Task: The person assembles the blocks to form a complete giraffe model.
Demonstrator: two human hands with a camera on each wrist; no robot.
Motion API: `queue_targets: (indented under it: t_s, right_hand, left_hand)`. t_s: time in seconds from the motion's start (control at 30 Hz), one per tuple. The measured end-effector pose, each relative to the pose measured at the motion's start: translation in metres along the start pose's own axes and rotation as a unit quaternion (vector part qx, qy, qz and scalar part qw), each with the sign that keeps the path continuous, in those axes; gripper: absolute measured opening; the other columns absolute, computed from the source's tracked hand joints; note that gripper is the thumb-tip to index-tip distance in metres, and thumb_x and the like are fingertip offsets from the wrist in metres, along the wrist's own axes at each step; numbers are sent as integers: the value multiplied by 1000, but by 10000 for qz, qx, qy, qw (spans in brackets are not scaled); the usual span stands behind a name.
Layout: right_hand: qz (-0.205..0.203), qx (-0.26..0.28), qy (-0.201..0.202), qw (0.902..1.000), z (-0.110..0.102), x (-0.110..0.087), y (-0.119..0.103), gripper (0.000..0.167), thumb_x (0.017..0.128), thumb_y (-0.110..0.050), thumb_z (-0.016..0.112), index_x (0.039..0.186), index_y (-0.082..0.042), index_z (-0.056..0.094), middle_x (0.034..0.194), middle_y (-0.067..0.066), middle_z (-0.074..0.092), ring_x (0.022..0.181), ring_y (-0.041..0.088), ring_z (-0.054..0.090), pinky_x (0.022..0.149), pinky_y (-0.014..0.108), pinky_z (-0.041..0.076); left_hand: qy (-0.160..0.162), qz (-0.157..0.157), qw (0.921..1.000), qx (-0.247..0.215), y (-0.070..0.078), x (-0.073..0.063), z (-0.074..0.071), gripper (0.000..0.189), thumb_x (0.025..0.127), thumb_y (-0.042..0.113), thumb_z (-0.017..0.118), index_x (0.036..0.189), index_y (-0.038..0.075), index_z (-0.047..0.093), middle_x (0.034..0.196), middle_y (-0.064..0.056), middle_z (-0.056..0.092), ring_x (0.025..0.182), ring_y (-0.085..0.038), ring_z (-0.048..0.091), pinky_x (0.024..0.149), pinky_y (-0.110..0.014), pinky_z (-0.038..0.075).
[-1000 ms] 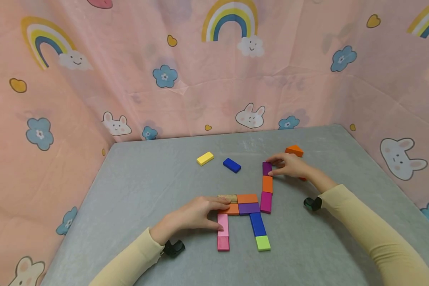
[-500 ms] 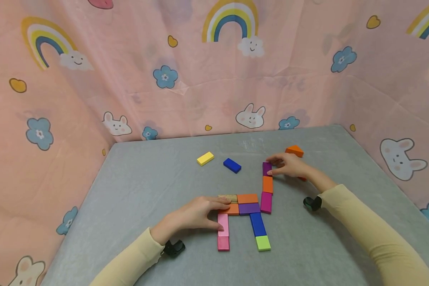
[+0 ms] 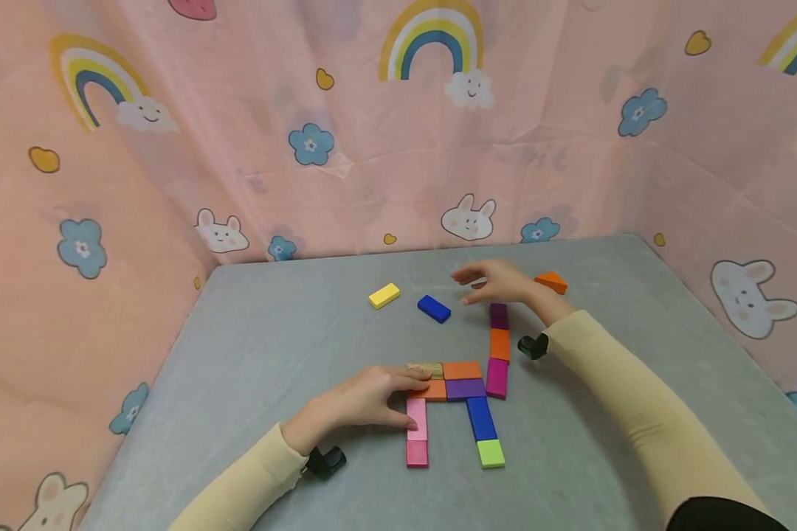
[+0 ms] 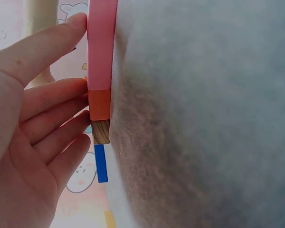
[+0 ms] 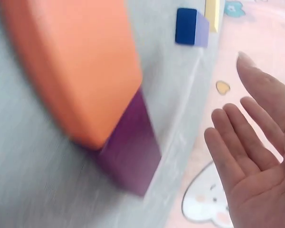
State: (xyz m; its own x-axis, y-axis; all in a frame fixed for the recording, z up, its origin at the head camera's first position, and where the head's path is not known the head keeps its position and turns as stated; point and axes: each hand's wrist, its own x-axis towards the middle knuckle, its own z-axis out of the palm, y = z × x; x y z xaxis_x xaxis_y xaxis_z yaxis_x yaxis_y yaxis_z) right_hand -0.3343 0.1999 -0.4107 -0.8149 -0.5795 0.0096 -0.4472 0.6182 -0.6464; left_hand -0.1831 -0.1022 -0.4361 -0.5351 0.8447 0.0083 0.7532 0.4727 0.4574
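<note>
Flat coloured blocks lie joined on the grey table. My left hand (image 3: 365, 402) rests its fingertips on the wood-grain block (image 3: 423, 366) and the left orange block (image 3: 432, 393), with the thumb at the light pink block (image 3: 416, 410). My right hand (image 3: 498, 283) hovers with loosely extended fingers and holds nothing. It is just beyond the dark purple block (image 3: 499, 317), right of a loose blue block (image 3: 435, 309). Below the dark purple block run an orange block (image 3: 499, 344) and a magenta block (image 3: 497, 379). In the right wrist view the palm (image 5: 261, 190) faces the camera.
A yellow block (image 3: 384, 296) lies at the back, left of the loose blue one. An orange triangular block (image 3: 553, 282) sits behind the right wrist. A blue block (image 3: 481, 419) and a lime block (image 3: 491, 453) run toward the front. A pink curtain (image 3: 359, 192) encloses the table.
My right hand has let go of the dark purple block and moved left and away from me, toward the loose blue block. The left hand has stayed in place.
</note>
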Motion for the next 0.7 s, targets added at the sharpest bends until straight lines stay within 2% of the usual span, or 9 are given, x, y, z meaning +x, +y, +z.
queue_targets:
  t_s: [0.13, 0.27, 0.47, 0.7]
  right_hand:
    - [-164, 353, -370, 9986, 8, 13, -5, 58, 81, -12, 74, 133, 2, 51, 131, 22, 56, 120, 33, 55, 97, 46, 46]
    - [-158, 475, -540, 9973, 17, 21, -7, 60, 80, -13, 76, 133, 3, 50, 131, 22, 55, 120, 35, 55, 98, 46, 46]
    - [-8, 384, -553, 9977, 30, 25, -7, 58, 78, -13, 77, 130, 2, 54, 125, 20, 61, 112, 34, 60, 96, 46, 48]
    - [123, 443, -557, 9974, 33, 23, -10, 54, 80, -13, 76, 127, 3, 56, 121, 20, 63, 106, 31, 64, 92, 42, 51]
  left_hand:
    - [-13, 4, 10000, -39, 0, 1, 0, 62, 82, 44, 71, 134, 15, 55, 142, 4, 50, 132, -10, 45, 106, -30, 40]
    - [-51, 13, 10000, -82, 0, 1, 0, 62, 83, 44, 70, 135, 16, 54, 142, 4, 49, 133, -9, 44, 106, -31, 40]
    - [-42, 67, 10000, -47, -1, 2, 1, 62, 82, 46, 70, 135, 15, 55, 142, 4, 49, 132, -10, 44, 106, -31, 40]
    - [27, 114, 9999, -28, -3, 1, 1, 62, 82, 44, 71, 134, 14, 55, 141, 3, 51, 132, -10, 45, 105, -30, 41]
